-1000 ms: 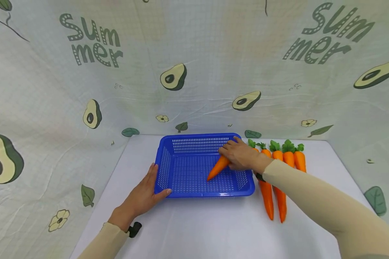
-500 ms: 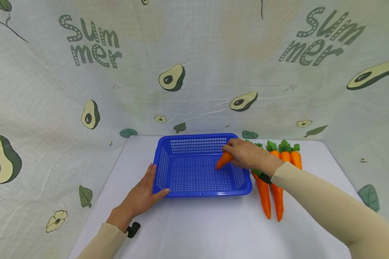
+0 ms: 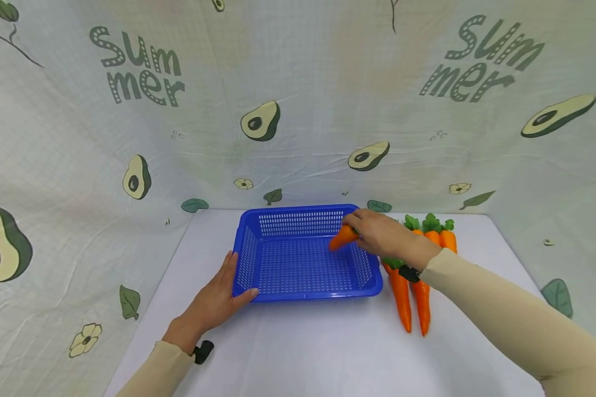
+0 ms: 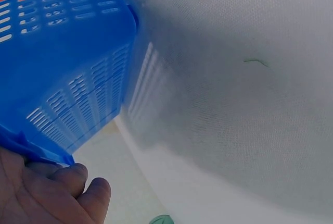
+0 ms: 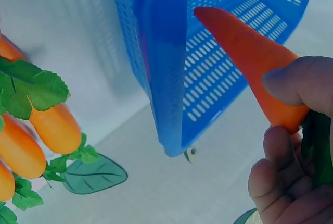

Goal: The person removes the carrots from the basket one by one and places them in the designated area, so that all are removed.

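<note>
A blue plastic basket [image 3: 308, 296] with slotted walls stands on the white table. My right hand [image 3: 381, 234] holds an orange carrot [image 3: 344, 237] over the basket's right end, tip pointing left and slightly down. In the right wrist view, thumb and fingers pinch the carrot [image 5: 250, 62] near its green leafy top, mostly hidden by the hand. My left hand [image 3: 216, 300] rests against the basket's near left corner, fingers fairly straight along the side and thumb on the front rim. The left wrist view shows its fingertips touching the rim of the basket [image 4: 57, 62].
Several more carrots [image 3: 401, 295] with green tops lie on the table right of the basket, partly hidden beneath my right forearm. A patterned cloth [image 3: 313, 121] hangs behind the white table [image 3: 288, 347].
The right hand has lifted the carrot up and back towards the basket's right rim. The left hand has stayed on the basket. The whole view has shifted slightly.
</note>
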`<state>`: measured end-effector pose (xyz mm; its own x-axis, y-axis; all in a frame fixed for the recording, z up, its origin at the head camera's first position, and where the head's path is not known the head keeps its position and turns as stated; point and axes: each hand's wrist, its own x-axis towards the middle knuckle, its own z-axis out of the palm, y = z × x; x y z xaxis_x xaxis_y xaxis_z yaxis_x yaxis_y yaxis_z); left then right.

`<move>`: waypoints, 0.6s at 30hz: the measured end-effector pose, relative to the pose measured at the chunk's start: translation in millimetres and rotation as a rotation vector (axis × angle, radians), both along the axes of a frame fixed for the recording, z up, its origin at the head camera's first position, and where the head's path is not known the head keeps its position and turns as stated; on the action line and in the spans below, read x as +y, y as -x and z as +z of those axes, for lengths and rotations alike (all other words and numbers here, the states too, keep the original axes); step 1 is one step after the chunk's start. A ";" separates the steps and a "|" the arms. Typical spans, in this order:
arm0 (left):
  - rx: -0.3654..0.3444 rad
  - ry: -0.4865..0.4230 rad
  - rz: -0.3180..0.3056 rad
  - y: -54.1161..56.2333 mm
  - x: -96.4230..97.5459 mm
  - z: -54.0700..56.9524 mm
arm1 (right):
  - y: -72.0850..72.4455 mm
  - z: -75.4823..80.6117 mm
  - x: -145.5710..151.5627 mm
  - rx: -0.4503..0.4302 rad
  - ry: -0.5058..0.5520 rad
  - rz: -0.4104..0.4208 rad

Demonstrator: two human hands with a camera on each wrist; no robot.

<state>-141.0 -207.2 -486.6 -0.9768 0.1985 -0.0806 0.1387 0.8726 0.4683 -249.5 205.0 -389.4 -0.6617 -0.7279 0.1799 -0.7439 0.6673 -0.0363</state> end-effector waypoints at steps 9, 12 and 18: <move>-0.015 0.004 0.000 -0.5 0.0 -0.3 | -7.8 8.3 3.6 0.031 -0.034 -0.069; -0.015 -0.001 0.000 -1.1 0.1 0.4 | -11.0 10.5 5.6 0.026 -0.033 -0.075; -0.018 -0.014 0.001 -1.7 1.2 2.4 | -18.7 13.1 10.3 -0.051 0.046 -0.106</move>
<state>-139.3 -206.0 -484.2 -0.9755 0.1986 -0.0951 0.1292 0.8660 0.4831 -230.8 215.3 -376.4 -0.7439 -0.6448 0.1757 -0.6654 0.7392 -0.1045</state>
